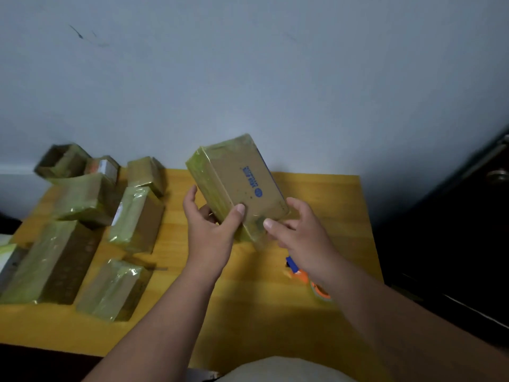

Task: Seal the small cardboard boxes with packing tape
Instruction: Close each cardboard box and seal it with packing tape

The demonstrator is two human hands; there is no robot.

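- A cluster of taped cardboard boxes (91,224) lay on the left part of a yellow wooden table (248,293), some touching, some stacked against a pale wall (275,78).
- The left hand (210,230) gripped the near left end of a small cardboard box (237,183), thumb curled over its top face and fingers wrapped beneath.
- The box was held tilted above the table's middle, its sides shiny with greenish tape and a blue stamp on its top face.
- The right hand (298,234) held the near right corner, thumb pressed on top, fingers curled below.
- An orange and blue tape dispenser (308,279) lay on the table under the right forearm, partly hidden.
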